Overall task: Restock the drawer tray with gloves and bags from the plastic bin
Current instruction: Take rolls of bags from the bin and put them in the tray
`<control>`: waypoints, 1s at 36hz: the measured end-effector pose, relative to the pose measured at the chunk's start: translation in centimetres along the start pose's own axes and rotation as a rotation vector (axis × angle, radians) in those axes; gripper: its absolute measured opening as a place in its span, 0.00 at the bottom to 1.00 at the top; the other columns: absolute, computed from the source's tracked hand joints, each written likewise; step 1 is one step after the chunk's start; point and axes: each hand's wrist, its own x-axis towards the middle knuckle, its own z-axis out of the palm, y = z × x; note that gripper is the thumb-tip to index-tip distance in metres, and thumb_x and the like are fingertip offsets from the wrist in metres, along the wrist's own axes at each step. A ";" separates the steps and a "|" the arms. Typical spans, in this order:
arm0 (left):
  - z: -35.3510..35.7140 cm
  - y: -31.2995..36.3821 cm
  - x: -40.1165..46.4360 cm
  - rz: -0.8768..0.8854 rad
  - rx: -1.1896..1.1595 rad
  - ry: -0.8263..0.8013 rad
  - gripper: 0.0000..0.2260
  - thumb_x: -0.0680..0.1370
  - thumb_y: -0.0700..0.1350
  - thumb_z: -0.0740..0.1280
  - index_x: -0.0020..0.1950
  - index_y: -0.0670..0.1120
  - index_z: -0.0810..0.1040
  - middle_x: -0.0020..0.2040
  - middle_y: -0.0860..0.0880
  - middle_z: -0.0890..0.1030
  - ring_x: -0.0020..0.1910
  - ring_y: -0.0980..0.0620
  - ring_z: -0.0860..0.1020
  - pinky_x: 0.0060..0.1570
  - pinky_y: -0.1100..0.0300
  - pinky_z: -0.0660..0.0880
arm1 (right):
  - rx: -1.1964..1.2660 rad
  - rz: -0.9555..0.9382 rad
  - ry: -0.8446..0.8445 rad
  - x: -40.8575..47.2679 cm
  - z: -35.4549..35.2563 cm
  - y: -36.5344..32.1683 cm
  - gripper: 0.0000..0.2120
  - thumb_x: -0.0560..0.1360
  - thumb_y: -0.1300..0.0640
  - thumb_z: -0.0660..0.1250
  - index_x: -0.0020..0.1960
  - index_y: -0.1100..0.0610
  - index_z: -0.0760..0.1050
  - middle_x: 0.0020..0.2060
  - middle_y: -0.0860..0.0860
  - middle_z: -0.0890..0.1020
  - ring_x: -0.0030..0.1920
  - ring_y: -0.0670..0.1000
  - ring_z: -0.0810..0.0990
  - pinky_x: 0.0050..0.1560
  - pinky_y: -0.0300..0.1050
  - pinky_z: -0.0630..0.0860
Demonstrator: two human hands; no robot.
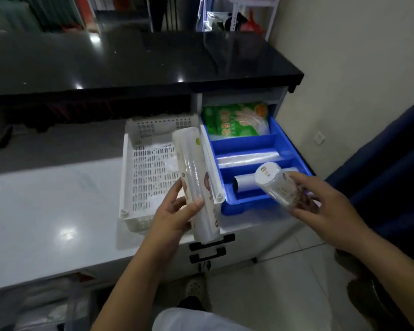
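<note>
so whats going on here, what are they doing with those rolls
A person stands at an open drawer holding a blue divided tray, with a white perforated plastic bin beside it on the counter. The left hand grips a long roll of plastic bags over the bin's edge, and the right hand holds a shorter roll above the tray's front compartment. A green glove packet fills the back compartment, and two rolls already lie in the compartments in front of it.
</note>
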 end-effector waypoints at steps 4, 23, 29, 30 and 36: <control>-0.2 1.1 4.1 -0.001 0.031 -0.024 0.31 0.67 0.58 0.75 0.68 0.69 0.71 0.61 0.52 0.83 0.59 0.52 0.82 0.56 0.45 0.78 | -0.313 -0.090 -0.067 4.2 -0.5 0.5 0.34 0.70 0.63 0.75 0.71 0.43 0.70 0.61 0.44 0.75 0.62 0.47 0.73 0.57 0.45 0.71; 1.1 3.9 15.8 -0.104 0.113 0.084 0.28 0.66 0.54 0.75 0.65 0.65 0.76 0.56 0.48 0.84 0.55 0.50 0.83 0.53 0.46 0.79 | -0.571 -0.024 -0.788 15.5 2.1 7.7 0.21 0.77 0.50 0.63 0.68 0.37 0.68 0.60 0.42 0.75 0.59 0.49 0.75 0.59 0.51 0.75; 1.9 3.3 15.4 -0.111 0.095 0.193 0.30 0.66 0.53 0.75 0.68 0.61 0.75 0.56 0.47 0.85 0.56 0.48 0.84 0.55 0.43 0.79 | -0.348 0.067 -0.811 14.6 2.3 9.9 0.20 0.77 0.37 0.56 0.65 0.40 0.73 0.61 0.42 0.79 0.57 0.47 0.77 0.57 0.49 0.76; 2.0 3.1 15.4 -0.114 0.106 0.213 0.31 0.65 0.53 0.76 0.69 0.61 0.74 0.56 0.47 0.85 0.55 0.48 0.84 0.57 0.41 0.78 | -0.319 0.052 -0.777 14.2 2.5 10.2 0.22 0.76 0.35 0.55 0.64 0.41 0.74 0.58 0.40 0.79 0.55 0.46 0.77 0.56 0.50 0.76; 3.1 2.4 15.8 -0.165 0.190 0.270 0.32 0.64 0.53 0.77 0.68 0.62 0.75 0.59 0.40 0.80 0.55 0.45 0.83 0.56 0.42 0.80 | -0.292 0.018 -0.713 12.2 3.0 11.6 0.28 0.76 0.29 0.50 0.72 0.38 0.66 0.66 0.36 0.70 0.68 0.41 0.65 0.70 0.49 0.59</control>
